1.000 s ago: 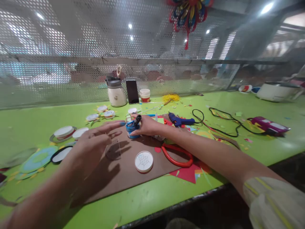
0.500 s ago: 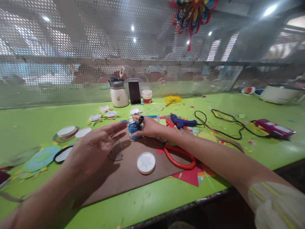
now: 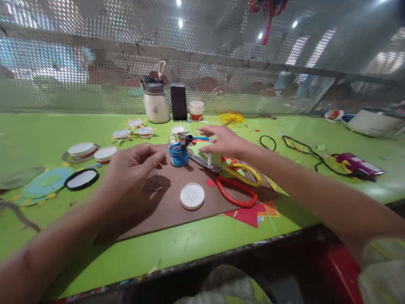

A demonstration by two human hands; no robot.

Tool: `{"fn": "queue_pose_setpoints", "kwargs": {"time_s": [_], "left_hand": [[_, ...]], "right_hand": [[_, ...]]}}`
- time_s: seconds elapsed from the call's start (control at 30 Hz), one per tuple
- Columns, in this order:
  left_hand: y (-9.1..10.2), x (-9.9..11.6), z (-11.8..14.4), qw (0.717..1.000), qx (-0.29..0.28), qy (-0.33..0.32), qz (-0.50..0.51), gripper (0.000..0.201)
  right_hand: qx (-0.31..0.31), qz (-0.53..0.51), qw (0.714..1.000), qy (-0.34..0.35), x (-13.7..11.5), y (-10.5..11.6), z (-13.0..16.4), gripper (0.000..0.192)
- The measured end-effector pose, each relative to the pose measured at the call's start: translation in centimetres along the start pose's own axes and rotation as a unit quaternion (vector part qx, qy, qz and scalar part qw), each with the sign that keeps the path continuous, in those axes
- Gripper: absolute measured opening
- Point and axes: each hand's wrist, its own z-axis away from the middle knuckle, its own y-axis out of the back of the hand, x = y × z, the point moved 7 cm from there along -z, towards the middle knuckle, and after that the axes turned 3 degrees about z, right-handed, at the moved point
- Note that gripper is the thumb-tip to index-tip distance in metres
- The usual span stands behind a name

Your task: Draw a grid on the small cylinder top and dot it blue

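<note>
**The pot between the hands could tip over**

The blue pot [image 3: 179, 155] stands upright on the board [image 3: 171, 213], between the two hands. The right hand [image 3: 225, 141] has its fingers wide apart, near the scissors [image 3: 243, 204]; I cannot tell if it touches anything. The left hand [image 3: 134, 171] has its fingers narrow, close to the thumb; whether something small is between them, I cannot tell.

In my judgement, the pot could fall, because the black marker [image 3: 187, 142] leans out of it to the right and a wrist might catch it. The metal blades near the right hand could scratch the skin if it comes down carelessly. The clear piece [image 3: 152, 182] is easy to overlook and push away.

About writing: the disc [image 3: 192, 196] carries a drawn net of lines, without readable words. The mark on the kettle [image 3: 156, 106] is too small to read.
</note>
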Motion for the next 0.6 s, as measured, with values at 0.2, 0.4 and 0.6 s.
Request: {"fn": "queue_pose_setpoints", "kwargs": {"time_s": [0.2, 0.4, 0.6], "left_hand": [[-0.7, 0.9, 0.2, 1.000, -0.007, -0.012, -0.004, 0.027], [-1.8, -0.6, 1.0, 0.985, -0.065, 0.051, 0.150, 0.045], [-3.5, -2.2, 0.9, 0.913, -0.104, 0.165, 0.358, 0.041]], "right_hand": [[-0.010, -0.038, 0.999, -0.010, -0.4, -0.9, 1.3, 0.055], [-0.007, -0.097, 0.995, 0.011, -2.0, -3.4, 0.0, 0.050], [0.017, -0.126, 0.992, 0.025, -2.4, -3.9, -0.5, 0.039]]}}
